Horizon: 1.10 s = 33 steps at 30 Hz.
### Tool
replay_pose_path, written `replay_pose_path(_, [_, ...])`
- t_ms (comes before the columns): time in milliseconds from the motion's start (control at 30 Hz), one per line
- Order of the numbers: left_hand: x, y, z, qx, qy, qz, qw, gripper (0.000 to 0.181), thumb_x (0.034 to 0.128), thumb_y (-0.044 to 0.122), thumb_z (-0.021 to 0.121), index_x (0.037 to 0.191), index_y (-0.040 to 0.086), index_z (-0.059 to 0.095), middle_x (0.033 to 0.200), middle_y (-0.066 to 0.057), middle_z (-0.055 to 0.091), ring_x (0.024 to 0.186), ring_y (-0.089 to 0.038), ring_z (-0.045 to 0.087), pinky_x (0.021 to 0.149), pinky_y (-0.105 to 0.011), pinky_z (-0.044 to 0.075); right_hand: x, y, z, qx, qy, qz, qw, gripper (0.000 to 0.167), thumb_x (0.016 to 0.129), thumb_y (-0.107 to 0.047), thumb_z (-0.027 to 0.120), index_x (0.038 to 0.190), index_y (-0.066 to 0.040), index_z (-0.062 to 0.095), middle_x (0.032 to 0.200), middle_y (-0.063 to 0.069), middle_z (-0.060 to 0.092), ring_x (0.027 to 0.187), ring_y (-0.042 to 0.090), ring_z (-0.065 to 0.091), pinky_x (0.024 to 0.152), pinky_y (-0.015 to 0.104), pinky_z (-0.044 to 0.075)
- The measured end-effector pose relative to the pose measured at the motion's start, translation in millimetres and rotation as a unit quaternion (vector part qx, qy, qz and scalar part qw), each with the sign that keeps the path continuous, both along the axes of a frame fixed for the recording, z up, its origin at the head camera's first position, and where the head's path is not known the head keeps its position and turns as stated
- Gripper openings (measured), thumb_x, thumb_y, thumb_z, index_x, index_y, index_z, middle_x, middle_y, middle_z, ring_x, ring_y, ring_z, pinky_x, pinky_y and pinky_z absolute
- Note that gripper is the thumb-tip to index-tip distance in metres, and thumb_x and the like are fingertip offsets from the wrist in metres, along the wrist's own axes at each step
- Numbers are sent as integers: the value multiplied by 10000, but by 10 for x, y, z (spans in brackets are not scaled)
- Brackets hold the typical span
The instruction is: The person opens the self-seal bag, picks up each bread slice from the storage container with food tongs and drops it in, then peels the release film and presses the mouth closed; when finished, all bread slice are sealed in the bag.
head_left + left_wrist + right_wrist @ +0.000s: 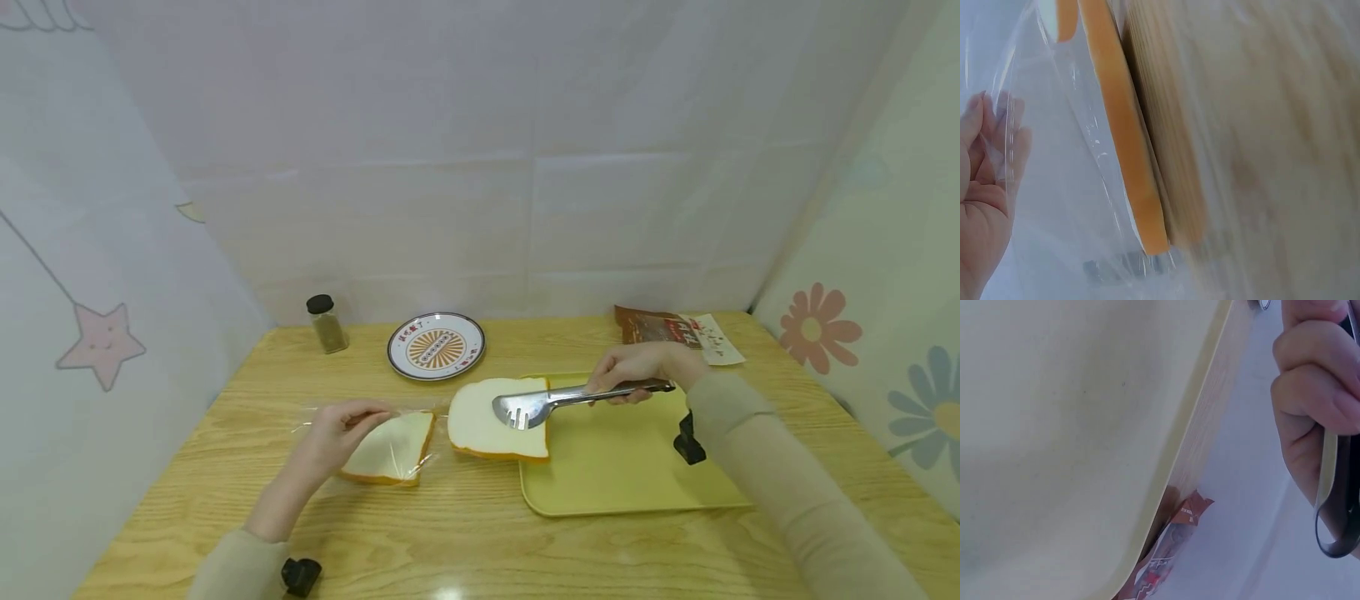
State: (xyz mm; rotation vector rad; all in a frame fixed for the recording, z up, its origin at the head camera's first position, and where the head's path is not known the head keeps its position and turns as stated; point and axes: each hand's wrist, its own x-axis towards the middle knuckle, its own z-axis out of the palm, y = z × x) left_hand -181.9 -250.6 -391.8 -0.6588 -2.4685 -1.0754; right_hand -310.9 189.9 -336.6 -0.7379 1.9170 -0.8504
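At the left in the head view, my left hand [337, 437] pinches the edge of a clear plastic bag [1066, 169] between thumb and fingers. Inside or under that film lies a bread slice [390, 448] with a brown crust; the left wrist view shows its crust edge-on. My right hand [633, 368] grips metal tongs [566, 397] by their handle. The tongs' slotted head lies across the top of another bread slice [476, 412], held level between the bag and the yellow tray [622, 475]. The tongs' lower arm is hidden behind this slice.
A patterned round plate [405, 358] stands at the back of the wooden table [420, 542], with a black-capped spice jar [328, 327] to its left. Behind the tray lies a brown and white food packet [712, 337]. White cloth walls [420, 242] enclose the table's back and sides.
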Motion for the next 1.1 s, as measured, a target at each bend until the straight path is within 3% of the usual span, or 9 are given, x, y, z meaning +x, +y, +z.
replay_pose_path(333, [-4,82,5,-7,162,177,9997,105,829,15,685,895,64,749,875,-73,739,821,-56,676,698,-182,576,33,-107,-45,-158,-172,283,9993,332,979,-180,498,1057,113,632,569,-10,520,376,57,329,392,175,343])
replay_pose_path(533, [14,99,15,-162,210,420,9988,123,826,21,690,919,73,752,894,-42,742,836,-75,679,740,-258,590,57,-148,-55,79,-359,83,9993,397,962,-230,533,1091,139,607,558,-16,519,365,55,309,372,177,325])
replay_pose_path(733, [30,90,-9,-131,392,607,9973,129,799,22,714,897,94,758,876,-14,744,834,-41,671,738,-175,567,54,-146,-127,273,-489,-104,9984,401,967,-239,530,1107,130,606,547,-15,511,354,51,297,355,179,309])
replay_pose_path(967, [30,69,-7,61,-173,385,9991,115,813,60,712,915,86,759,936,-62,739,880,-24,663,721,-175,571,24,-133,-241,-209,-674,-8,9975,448,977,-256,510,1153,153,568,560,-27,499,364,49,294,374,185,320])
replay_pose_path(1100, [24,51,-9,149,-278,309,9990,127,815,45,705,928,73,756,963,-90,735,887,-50,675,717,-178,573,12,-116,-311,-199,-542,33,9983,410,983,-244,497,1132,125,596,561,-26,507,364,52,310,373,182,335])
